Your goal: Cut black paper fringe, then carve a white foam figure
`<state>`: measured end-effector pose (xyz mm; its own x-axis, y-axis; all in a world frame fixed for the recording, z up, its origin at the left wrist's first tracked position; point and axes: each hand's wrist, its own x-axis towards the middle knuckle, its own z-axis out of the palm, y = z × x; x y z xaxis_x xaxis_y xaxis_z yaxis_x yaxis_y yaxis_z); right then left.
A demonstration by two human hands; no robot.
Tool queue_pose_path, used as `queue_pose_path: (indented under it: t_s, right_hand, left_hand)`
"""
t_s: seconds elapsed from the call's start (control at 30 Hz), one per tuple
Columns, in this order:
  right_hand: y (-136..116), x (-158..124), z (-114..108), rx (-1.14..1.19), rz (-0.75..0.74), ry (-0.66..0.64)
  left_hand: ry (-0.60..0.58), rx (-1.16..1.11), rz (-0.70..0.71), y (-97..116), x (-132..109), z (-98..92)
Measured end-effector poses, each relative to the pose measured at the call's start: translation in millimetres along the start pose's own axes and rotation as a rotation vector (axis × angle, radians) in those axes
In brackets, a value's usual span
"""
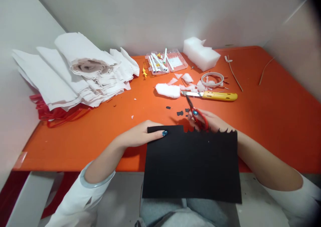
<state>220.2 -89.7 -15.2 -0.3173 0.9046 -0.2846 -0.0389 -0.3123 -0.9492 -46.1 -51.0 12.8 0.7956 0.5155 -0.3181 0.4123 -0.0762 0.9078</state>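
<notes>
A sheet of black paper (192, 166) hangs over the table's front edge, its upper right edge cut into small curved notches. My left hand (147, 133) grips its upper left corner, thumb on the near face and the other fingers behind. Beyond the notched edge, my right hand (210, 118) is closed round red-handled scissors (195, 113). Their blades point up and away from me, and look nearly together. Part of that hand is hidden behind the paper. Small black paper scraps (180, 113) lie on the table just left of the scissors.
On the orange table (100, 136), a yellow utility knife (219, 96) lies with its blade out beside white foam pieces (168, 90) and a tape roll (212, 79). Farther back are a foam block (200, 53) and a plastic box (179, 60) with markers. Folded white sheets (65, 76) fill the left.
</notes>
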Motion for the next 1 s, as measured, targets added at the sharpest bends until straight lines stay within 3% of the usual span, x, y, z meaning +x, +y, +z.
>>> queue_pose_path:
  t_s: [0.13,0.23,0.4,0.57,0.63,0.77,0.87,1.0]
  right_hand:
    - [-2.0,0.1,-2.6,0.021,-0.041,-0.102]
    - [-1.2,0.5,5.2,-0.134,-0.074,-0.173]
    - [3.1,2.2,14.3,-0.383,-0.177,-0.106]
    - [3.4,5.5,10.3,-0.333,-0.134,-0.188]
    - [3.1,8.3,6.0,-0.233,-0.150,-0.104]
    - [3.0,16.9,-9.8,0.044,-0.258,0.295]
    - [2.0,21.6,-20.5,0.218,-0.257,0.512]
    - [-1.5,22.2,-21.6,0.297,-0.248,0.587]
  left_hand:
    - [-0.049,0.021,-0.023,-6.2,4.2,1.5]
    - [-0.019,0.038,-0.039,-6.3,7.6,5.6]
    - [0.038,0.070,-0.044,-1.2,10.7,10.8]
    - [0.030,-0.021,-0.028,-10.8,9.7,6.1]
    - [0.135,-0.188,0.018,-15.2,6.8,0.8]
    - [0.422,-0.438,0.150,-8.4,5.5,-14.2]
    - [0.373,-0.470,0.177,8.1,18.9,-25.3]
    - [0.470,-0.322,0.132,19.4,51.2,-35.1]
